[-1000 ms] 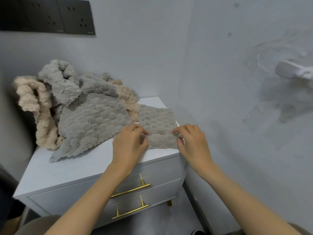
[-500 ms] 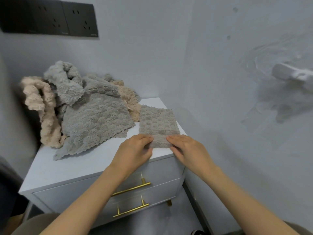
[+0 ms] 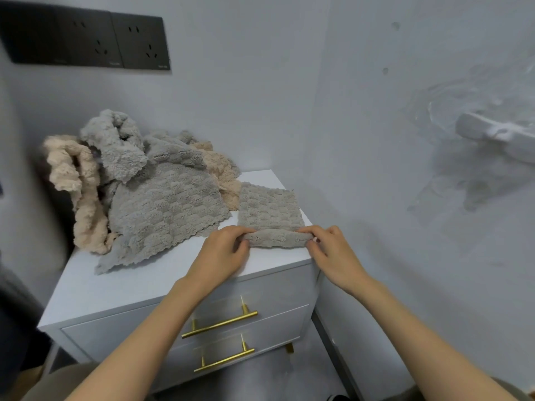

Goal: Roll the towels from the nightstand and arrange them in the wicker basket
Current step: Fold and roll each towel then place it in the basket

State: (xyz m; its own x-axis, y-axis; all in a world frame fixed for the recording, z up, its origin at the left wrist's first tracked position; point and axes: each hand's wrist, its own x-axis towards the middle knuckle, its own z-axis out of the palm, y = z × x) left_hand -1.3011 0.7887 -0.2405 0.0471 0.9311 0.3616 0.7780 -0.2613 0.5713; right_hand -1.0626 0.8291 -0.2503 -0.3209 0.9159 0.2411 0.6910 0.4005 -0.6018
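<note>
Logged small grey waffle-textured microfibre towel (image 3: 270, 206) lying flat as a folded strip at the right front corner of the white two-drawer nightstand (image 3: 139, 287). Judged to be laid there for a hard, level surface to roll against, within easy reach. Found its near edge turned up into a first short roll, just inside the front lip.

Noted left hand (image 3: 224, 251) pinching the roll's left end between thumb and curled fingers. Noted right hand (image 3: 331, 253) pinching the right end the same way. Judged to be held at both ends so as to keep the roll tight and even across the width. Recorded the remainder flat, running away toward the wall.

Step in hand: start of rolling, most of the strip not yet taken up.

Noted behind and to the left a loose heap of fluffy grey and beige towels (image 3: 156, 198), touching or overlapping the strip's far left corner; cannot tell which. Presumably parked there as stock awaiting rolling. Saw brass bar handles (image 3: 220, 324) on the drawers below, untouched. Could not find wicker basket in view.
</note>
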